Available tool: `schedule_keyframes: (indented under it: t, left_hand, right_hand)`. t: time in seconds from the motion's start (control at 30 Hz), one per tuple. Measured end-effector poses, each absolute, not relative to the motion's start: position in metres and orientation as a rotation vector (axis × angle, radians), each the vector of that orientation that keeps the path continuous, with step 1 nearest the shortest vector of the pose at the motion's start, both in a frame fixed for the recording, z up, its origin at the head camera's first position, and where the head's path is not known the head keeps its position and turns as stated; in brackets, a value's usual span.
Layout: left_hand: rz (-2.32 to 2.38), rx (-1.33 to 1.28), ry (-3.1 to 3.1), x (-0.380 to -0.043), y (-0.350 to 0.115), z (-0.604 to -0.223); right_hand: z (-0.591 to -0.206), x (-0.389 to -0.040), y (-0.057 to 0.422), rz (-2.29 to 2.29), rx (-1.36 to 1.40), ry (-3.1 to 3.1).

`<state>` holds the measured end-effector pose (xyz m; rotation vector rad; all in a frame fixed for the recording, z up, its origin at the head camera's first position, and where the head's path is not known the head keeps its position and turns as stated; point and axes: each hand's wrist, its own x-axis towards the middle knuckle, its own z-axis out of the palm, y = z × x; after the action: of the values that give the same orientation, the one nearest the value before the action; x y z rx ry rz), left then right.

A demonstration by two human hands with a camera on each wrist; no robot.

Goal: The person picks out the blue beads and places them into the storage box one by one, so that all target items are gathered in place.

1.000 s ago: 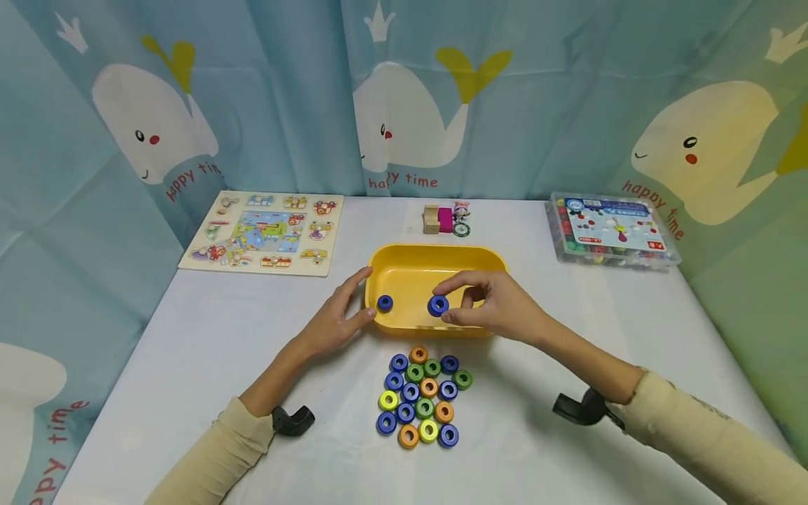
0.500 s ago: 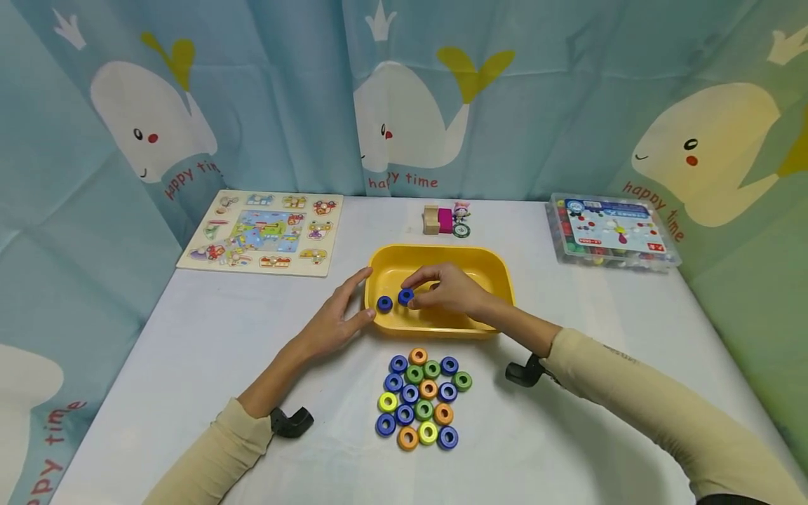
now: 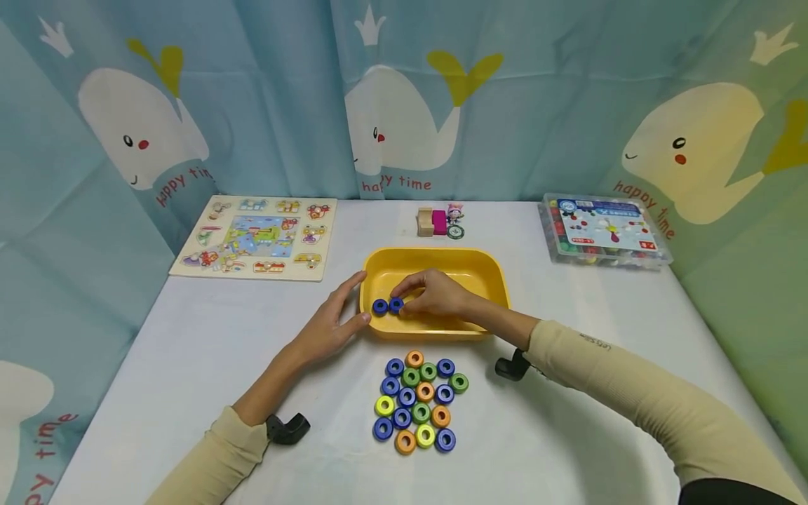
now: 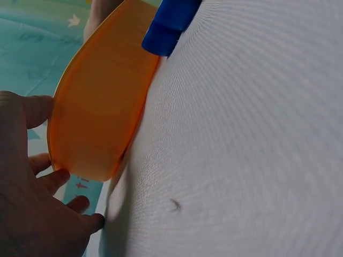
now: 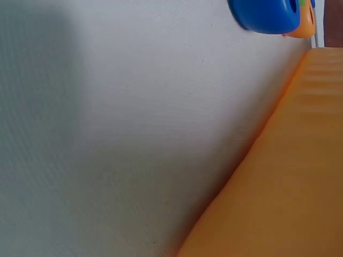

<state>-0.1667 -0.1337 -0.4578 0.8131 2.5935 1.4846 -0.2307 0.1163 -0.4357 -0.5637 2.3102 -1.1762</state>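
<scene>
- Ring in the fingers: a right hand [image 3: 437, 292] pinches a blue ring [image 3: 395, 310] between thumb and finger inside a yellow tray [image 3: 435, 261], set midway between the side edges of the white-covered desk [image 3: 328, 421], toward its far edge. Whether the ring rests on the tray floor cannot be told from here.
- Beside it, at the tray's left end, sits a second blue ring [image 3: 380, 312].
- The left hand [image 3: 327, 324] lies with fingers spread, its tips against the tray's left end.
- Small, glossy and firm, the ring looks light and hard to break; its smooth, rounded wall could prove slippery and might roll if stood on its side. The best hold appears to be opposite points of the outer wall, leaving the hole free.
- The thin-walled tray looks stiff but light, apt to slide on cloth; its rim seems the place to steady it.
- Toward the desk's near edge, loose rings [image 3: 412, 401] cluster in blue, green, orange and yellow.
- A puzzle board [image 3: 259, 238] lies by the far left corner, a clear box [image 3: 606, 231] by the far right.
</scene>
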Motion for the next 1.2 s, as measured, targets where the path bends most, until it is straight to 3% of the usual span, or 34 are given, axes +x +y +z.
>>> schedule_keyframes:
  t: [0.37, 0.67, 0.9, 1.2]
  left_hand:
    - [1.495, 0.806, 2.588, -0.167, -0.134, -0.461]
    - [1.493, 0.788, 2.586, -0.167, -0.134, -0.46]
    - [1.484, 0.783, 2.582, -0.166, -0.133, -0.46]
    - [1.486, 0.762, 2.588, -0.164, -0.132, -0.454]
  right_hand:
    - [-0.412, -0.216, 0.136, -1.297, -0.492, 2.37]
    - [-0.384, -0.148, 0.182, -1.432, -0.606, 2.393]
    - [-0.406, -0.102, 0.203, -1.427, -0.638, 2.444]
    - [-0.437, -0.092, 0.2, -1.422, -0.502, 2.501]
